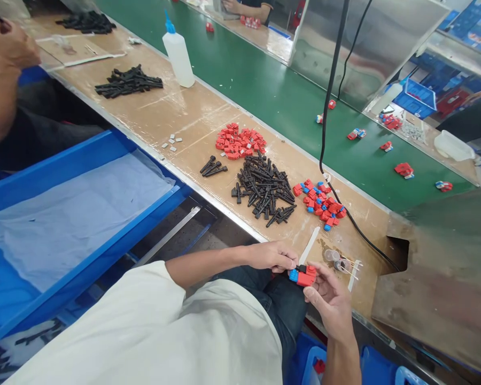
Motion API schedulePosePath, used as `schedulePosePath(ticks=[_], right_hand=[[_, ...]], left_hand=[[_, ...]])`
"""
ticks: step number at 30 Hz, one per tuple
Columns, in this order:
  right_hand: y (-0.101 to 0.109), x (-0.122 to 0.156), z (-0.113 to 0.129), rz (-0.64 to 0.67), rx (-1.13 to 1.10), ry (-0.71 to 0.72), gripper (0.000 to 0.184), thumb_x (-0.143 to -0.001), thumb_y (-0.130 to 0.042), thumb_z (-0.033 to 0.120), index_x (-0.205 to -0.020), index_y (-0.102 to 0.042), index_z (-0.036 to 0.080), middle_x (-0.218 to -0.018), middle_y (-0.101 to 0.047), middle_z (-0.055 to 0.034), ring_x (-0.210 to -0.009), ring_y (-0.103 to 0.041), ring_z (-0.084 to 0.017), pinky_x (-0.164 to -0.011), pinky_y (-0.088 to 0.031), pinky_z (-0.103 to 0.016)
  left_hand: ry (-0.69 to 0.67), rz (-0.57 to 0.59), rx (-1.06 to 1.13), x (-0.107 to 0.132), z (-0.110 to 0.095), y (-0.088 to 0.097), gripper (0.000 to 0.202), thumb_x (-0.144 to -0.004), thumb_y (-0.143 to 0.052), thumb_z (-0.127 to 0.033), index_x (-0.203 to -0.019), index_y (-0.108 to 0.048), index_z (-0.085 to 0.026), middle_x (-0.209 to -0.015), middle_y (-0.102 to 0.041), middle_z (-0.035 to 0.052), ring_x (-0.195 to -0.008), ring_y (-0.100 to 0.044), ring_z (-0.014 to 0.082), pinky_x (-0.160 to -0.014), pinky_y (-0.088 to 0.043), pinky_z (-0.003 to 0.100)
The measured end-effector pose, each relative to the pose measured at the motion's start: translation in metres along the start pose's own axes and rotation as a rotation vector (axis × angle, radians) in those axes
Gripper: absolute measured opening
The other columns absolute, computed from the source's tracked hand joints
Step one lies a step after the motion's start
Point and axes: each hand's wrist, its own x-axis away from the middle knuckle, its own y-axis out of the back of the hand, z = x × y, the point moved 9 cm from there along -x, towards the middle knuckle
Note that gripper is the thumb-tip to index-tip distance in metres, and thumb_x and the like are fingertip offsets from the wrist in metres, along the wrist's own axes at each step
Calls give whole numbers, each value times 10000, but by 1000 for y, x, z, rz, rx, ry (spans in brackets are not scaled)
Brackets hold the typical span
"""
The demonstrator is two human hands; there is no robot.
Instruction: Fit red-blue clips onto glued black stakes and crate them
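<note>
My left hand (271, 255) and my right hand (329, 297) meet in front of my lap at the bench edge. Together they pinch a small red and blue plastic part (303, 276) with a black piece at its top. Both hands are closed on it, the left from the left side, the right from below and right. Just beyond lie a heap of black plastic pieces (263, 189), a pile of red parts (239, 141) and a pile of red and blue parts (320, 201) on the brown bench top (176, 115).
A green conveyor belt (264, 91) carries scattered red and blue parts. A white squeeze bottle (178, 52) stands on the bench. A black cable (328, 107) hangs down to the bench. A blue bin (72, 208) sits at left. Another person's arm (0, 69) shows at far left.
</note>
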Motion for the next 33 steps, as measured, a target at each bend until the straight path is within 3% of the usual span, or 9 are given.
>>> schedulePosePath(ticks=[3, 6, 8, 11, 15, 20, 27, 33], right_hand=[[-6, 4, 22, 99, 220, 127, 329, -789, -790, 337, -1090, -712, 228, -907, -680, -54, -674, -628, -159, -576, -558, -283], [-21, 10, 50, 163, 498, 358, 284, -859, -704, 251, -1137, -651, 223, -869, -648, -32, -626, -604, -137, -585, -554, -282], [-29, 15, 66, 155, 663, 526, 300, -873, -668, 207, -1165, -596, 213, -836, -616, -16, -589, -567, -126, -573, -532, -282], [-35, 22, 78, 102, 832, 683, 311, -873, -643, 189, -1169, -551, 185, -806, -569, -13, -569, -510, -123, -548, -497, -281], [-34, 23, 82, 62, 899, 736, 287, -893, -613, 208, -1166, -536, 163, -799, -534, -9, -534, -473, -106, -499, -470, -256], [-31, 20, 83, 47, 935, 744, 270, -895, -611, 222, -1148, -547, 152, -771, -503, 7, -527, -474, -104, -485, -457, -245], [-43, 31, 91, 65, 1077, 869, 251, -910, -586, 254, -1132, -547, 142, -838, -625, -66, -721, -628, -186, -571, -487, -270], [-50, 42, 102, -1, 1078, 972, 193, -886, -602, 254, -1029, -567, 129, -725, -601, -42, -587, -556, -146, -473, -361, -254]], left_hand=[[23, 17, -45, -2, -6, 0, 324, -815, -620, -426, -620, -531, -182, -465, -358, -59, -447, -291, 86, -475, -198, 263], [24, 94, -214, -3, -16, -5, 275, -827, -581, -333, -615, -489, -184, -502, -362, -58, -480, -324, 92, -483, -243, 246], [-28, 119, -407, -2, -26, -8, 249, -861, -541, -285, -640, -505, -176, -542, -411, -47, -534, -380, 99, -524, -302, 231], [-193, 60, -742, 4, -47, -10, 238, -940, -479, -272, -781, -614, -157, -685, -563, -2, -651, -492, 119, -627, -383, 231], [-444, 13, -1159, 17, -63, -23, 379, -969, -515, -464, -1087, -656, -133, -942, -663, 97, -797, -596, 189, -667, -432, 281], [-574, 37, -1454, 18, -59, -33, 445, -995, -447, -498, -1128, -624, -113, -974, -651, 133, -831, -607, 221, -676, -472, 317], [-632, 55, -1614, 23, -57, -45, 373, -1001, -447, -424, -1062, -629, -105, -890, -617, 122, -782, -584, 218, -649, -456, 340], [-745, 93, -1551, 32, -56, -53, 440, -1004, -443, -474, -1021, -657, -90, -834, -588, 103, -741, -555, 189, -633, -444, 311]])
